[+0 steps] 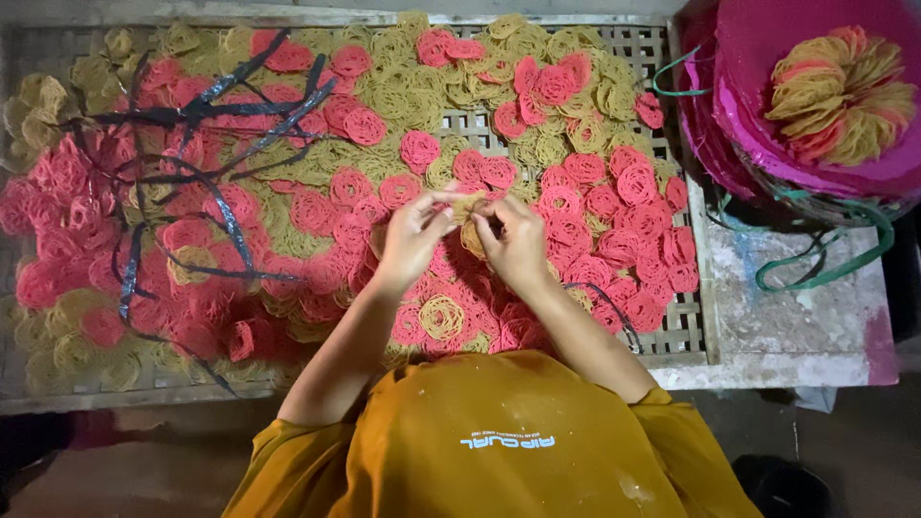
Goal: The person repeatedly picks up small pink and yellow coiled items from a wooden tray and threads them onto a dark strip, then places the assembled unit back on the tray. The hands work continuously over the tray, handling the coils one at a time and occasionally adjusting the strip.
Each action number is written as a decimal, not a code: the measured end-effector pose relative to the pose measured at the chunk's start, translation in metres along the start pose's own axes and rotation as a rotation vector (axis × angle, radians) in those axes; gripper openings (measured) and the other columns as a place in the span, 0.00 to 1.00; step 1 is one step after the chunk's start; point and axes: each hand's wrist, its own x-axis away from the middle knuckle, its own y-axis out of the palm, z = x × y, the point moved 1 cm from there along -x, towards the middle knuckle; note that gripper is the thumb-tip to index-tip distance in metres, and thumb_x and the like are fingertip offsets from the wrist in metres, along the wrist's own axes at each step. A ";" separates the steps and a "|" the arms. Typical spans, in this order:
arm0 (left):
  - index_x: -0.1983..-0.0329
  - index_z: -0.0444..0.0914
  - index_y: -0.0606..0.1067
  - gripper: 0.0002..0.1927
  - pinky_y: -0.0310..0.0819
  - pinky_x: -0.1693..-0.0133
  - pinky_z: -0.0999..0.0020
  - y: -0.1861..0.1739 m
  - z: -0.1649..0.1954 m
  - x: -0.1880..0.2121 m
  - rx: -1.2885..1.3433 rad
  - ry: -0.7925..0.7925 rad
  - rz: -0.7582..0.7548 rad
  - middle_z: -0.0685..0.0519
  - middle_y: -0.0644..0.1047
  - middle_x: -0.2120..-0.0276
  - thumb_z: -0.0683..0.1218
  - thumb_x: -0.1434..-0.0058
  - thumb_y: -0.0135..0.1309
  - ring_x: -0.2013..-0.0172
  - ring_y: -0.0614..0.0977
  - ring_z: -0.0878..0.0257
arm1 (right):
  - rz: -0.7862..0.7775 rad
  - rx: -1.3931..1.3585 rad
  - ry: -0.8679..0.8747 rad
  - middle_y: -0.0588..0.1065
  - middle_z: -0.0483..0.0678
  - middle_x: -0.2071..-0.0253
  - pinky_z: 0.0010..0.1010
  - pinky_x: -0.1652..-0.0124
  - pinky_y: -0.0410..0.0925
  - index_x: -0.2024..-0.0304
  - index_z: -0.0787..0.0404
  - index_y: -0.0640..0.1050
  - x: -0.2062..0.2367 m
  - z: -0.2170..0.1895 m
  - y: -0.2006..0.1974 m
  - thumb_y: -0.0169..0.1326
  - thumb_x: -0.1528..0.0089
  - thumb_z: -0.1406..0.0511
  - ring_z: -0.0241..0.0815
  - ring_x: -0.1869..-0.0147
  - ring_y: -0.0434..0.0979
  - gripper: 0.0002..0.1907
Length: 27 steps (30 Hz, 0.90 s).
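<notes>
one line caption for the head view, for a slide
Both hands, left hand and right hand, hold yellow coiled crackers above a woven tray.

Dim overall, lit centre, dark corners, slight blur.

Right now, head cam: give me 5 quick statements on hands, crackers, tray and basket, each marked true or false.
1. Both hands hold one yellow coil cracker between them. True: left hand and right hand pinch it together.
2. The crackers lie on a solid metal sheet. False: they lie on a woven lattice tray.
3. Dark plastic strips lie across the crackers on the left. True.
4. The pink-lined basket at upper right is empty. False: it holds a stack of crackers.
5. All the crackers are pink. False: pink and yellow ones are mixed.
</notes>
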 end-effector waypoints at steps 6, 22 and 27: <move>0.49 0.33 0.80 0.11 0.76 0.44 0.66 0.013 0.012 -0.010 -0.211 -0.012 0.039 0.47 0.83 0.52 0.35 0.32 0.53 0.52 0.84 0.63 | -0.014 -0.264 0.206 0.77 0.47 0.67 0.31 0.70 0.70 0.64 0.65 0.79 0.000 0.014 0.004 0.61 0.37 0.71 0.37 0.69 0.77 0.03; 0.45 0.43 0.79 0.15 0.83 0.55 0.63 0.002 0.067 -0.082 -0.843 0.239 -0.126 0.47 0.78 0.45 0.37 0.32 0.51 0.56 0.84 0.54 | -0.125 -0.491 0.450 0.78 0.44 0.65 0.29 0.64 0.64 0.56 0.60 0.85 -0.009 0.037 -0.001 0.55 0.30 0.67 0.37 0.67 0.69 0.08; 0.42 0.44 0.76 0.36 0.80 0.51 0.52 -0.012 0.027 -0.081 -1.675 0.649 -0.152 0.49 0.74 0.43 0.40 0.60 0.51 0.45 0.81 0.50 | -0.061 -0.850 0.405 0.81 0.45 0.63 0.27 0.55 0.74 0.56 0.65 0.82 0.001 0.044 -0.002 0.58 0.34 0.69 0.33 0.60 0.80 0.06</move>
